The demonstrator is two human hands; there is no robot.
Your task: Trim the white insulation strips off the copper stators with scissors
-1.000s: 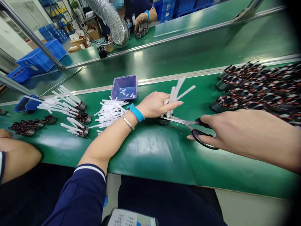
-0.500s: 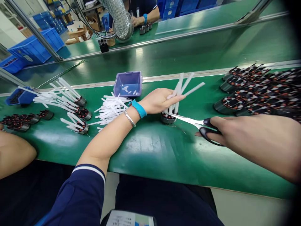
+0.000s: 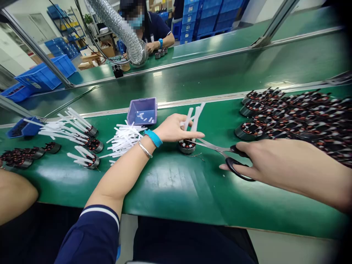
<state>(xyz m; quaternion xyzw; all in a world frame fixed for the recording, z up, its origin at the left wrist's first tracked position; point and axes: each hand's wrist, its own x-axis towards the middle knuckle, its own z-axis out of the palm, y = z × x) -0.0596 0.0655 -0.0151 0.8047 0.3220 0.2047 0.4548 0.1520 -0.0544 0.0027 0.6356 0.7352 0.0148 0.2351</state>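
Note:
My left hand (image 3: 173, 128) pinches a small bundle of white strips (image 3: 194, 119), thumb stretched to the right. The strips lean above a round motor stator (image 3: 187, 148) with dark and orange windings, standing on the green table. Short white pieces show at the stator's top. In my right hand (image 3: 261, 157) are black-handled scissors (image 3: 220, 149), fingers through the loops. Their blades point left, under my left thumb, and reach across the strips just over the stator. The blade tips are partly hidden. Left of my left hand lies a heap of loose white strips (image 3: 125, 139).
A purple bin (image 3: 142, 112) with short white pieces stands behind the heap. Stators with long white strips (image 3: 92, 161) are at the left, and many bare stators (image 3: 249, 130) crowd the right. A neighbour's arm (image 3: 16, 190) rests at far left. Another person (image 3: 159, 29) works opposite, beside a foil duct (image 3: 121, 29).
The camera view has tilted up, shifting everything down and slightly left. The scissors' blades appear wider apart, and the bundle in my left hand stands more upright and looks smaller.

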